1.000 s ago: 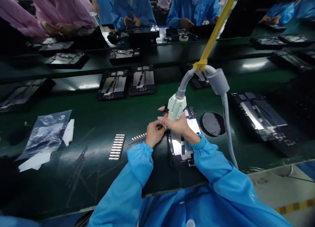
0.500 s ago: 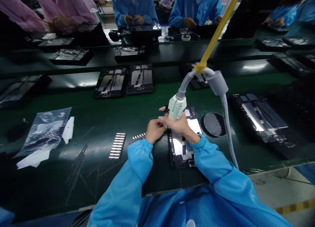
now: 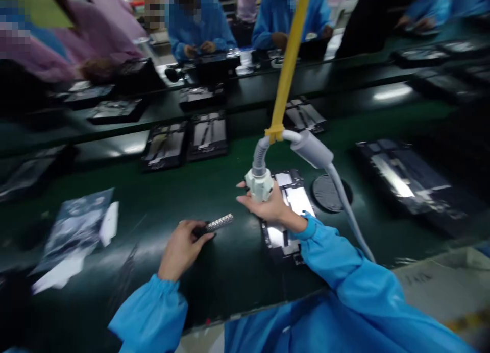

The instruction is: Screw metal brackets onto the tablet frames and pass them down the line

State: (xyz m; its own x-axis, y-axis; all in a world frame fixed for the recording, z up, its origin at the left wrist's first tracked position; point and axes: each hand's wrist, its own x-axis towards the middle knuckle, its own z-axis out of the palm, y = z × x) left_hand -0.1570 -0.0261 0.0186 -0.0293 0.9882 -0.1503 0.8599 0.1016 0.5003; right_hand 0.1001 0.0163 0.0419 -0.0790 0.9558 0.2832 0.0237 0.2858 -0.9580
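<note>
My left hand [image 3: 181,248] is to the left of the open device, thumb and fingers closed on the dark end of a small black strip with rows of pale pads [image 3: 221,221]. My right hand [image 3: 270,207] is wrapped around a pale corded power screwdriver [image 3: 260,184], which hangs upright from a grey cable and a yellow strap; its tip is hidden behind the hand. Under my right wrist lies an open tablet-like device [image 3: 298,198] with silvery panels, partly covered by the hand and sleeve.
A round dark dish [image 3: 329,193] sits right of the device, beside the hanging grey cable [image 3: 344,194]. Another open device [image 3: 406,182] lies at the right. A plastic bag [image 3: 82,222] is at the left. Several devices stand farther back, with co-workers across the bench.
My left hand has moved left, away from the screwdriver, and now grips a padded strip. My right hand keeps the screwdriver, slightly left of before. The head view has tilted.
</note>
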